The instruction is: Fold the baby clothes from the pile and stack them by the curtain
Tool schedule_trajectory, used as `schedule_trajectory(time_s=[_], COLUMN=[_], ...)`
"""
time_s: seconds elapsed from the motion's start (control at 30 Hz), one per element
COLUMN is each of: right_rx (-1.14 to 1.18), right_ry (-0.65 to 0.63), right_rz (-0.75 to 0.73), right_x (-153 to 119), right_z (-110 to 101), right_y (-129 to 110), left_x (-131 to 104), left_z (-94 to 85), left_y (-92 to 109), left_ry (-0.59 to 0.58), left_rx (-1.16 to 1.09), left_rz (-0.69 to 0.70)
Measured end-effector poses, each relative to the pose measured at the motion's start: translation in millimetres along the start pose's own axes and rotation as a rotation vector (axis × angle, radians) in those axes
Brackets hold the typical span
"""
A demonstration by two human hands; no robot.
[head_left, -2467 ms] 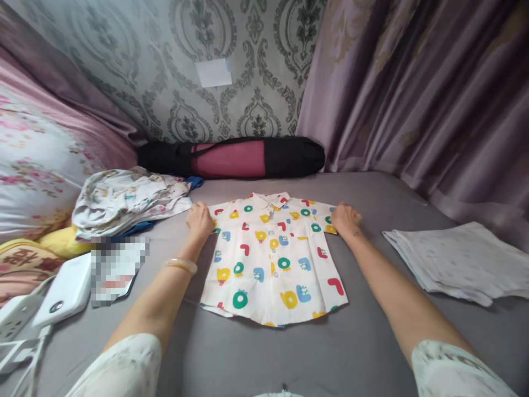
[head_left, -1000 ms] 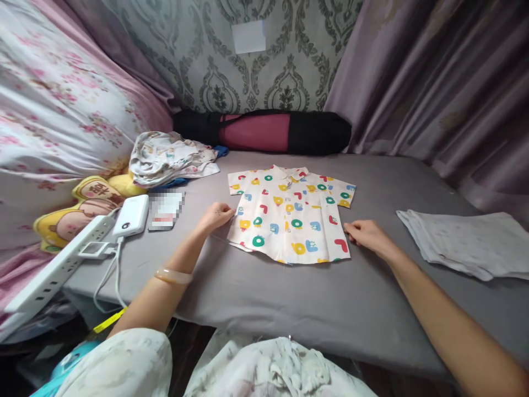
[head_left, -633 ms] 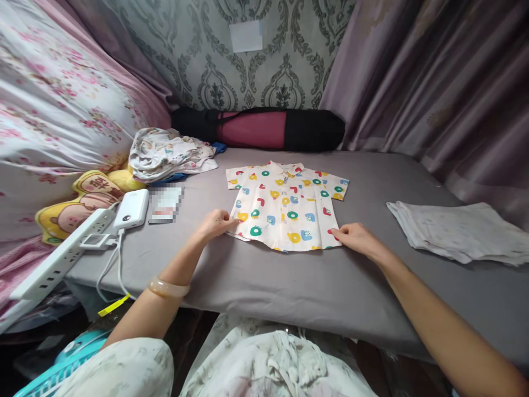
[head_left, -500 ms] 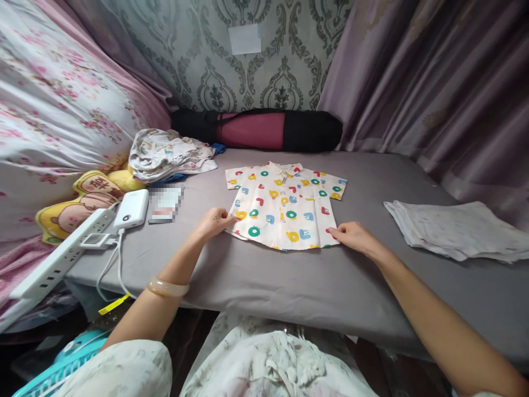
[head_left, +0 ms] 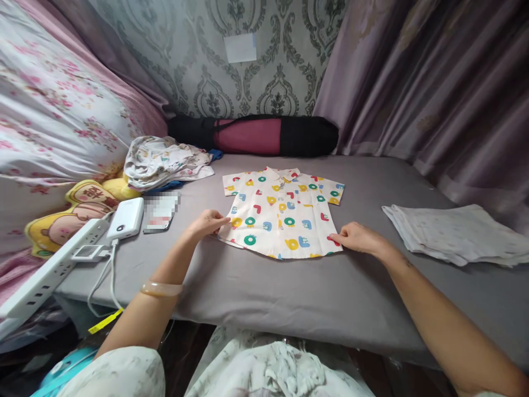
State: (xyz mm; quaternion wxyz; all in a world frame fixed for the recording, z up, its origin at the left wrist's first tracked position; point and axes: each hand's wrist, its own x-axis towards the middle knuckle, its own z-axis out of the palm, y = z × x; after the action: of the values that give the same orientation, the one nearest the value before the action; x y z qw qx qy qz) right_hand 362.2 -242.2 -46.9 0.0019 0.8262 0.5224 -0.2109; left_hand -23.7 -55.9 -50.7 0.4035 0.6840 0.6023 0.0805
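Gray damask wallpaper (head_left: 281, 60) covers the back wall (head_left: 194, 33), where a pale rectangular plate (head_left: 240, 48) sits. A pleated mauve curtain (head_left: 397, 82) hangs at right; white fabric with pink flowers (head_left: 53, 99) bulges at left. A gray-sheeted bed (head_left: 289, 292) stretches between them, above a dark floor (head_left: 185, 344). Light is soft, dimming toward the upper right

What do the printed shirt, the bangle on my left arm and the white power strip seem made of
Printed shirt: probably thin woven cotton or a blend, matte; it lies flat, with faint creases.
Bangle: perhaps stone or resin, polished; it looks pale and milky with a shine.
Power strip: likely hard plastic, smooth; it has straight, rigid edges and moulded socket openings.
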Motion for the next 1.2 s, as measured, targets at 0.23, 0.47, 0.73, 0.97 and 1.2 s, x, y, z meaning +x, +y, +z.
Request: schedule_trajectory(time_s=[0.23, 0.47, 0.73, 0.97, 1.2], right_rx=[-0.173, -0.121, -0.069, -0.065, -0.085], right_ry=[0.443, 0.41, 0.353, 0.304, 0.218], right_rz=[-0.074, -0.292, -0.239, -0.279, -0.384], right_x=[24.4, 63.3, 76.1, 70.0, 32.6], right_z=[-0.3, 31.0, 43.3, 39.5, 45.8], right_y=[-58.6, -74.1, -60.4, -61.0, -69.7], left_x=[48.8, 74.8, 68.8, 50.5, -10.4], left_z=[14.5, 42.9, 51.7, 50.9, 97.3], left_y=[37.1, 43.3, 35.1, 49.2, 53.7], left_ry=[0.197, 0.392, 0.383, 0.421, -0.075], left_rx=[-0.047, 0.141, 0.503, 0.697, 0.625], left_rz=[0.016, 0.235, 0.309, 0.459, 0.836])
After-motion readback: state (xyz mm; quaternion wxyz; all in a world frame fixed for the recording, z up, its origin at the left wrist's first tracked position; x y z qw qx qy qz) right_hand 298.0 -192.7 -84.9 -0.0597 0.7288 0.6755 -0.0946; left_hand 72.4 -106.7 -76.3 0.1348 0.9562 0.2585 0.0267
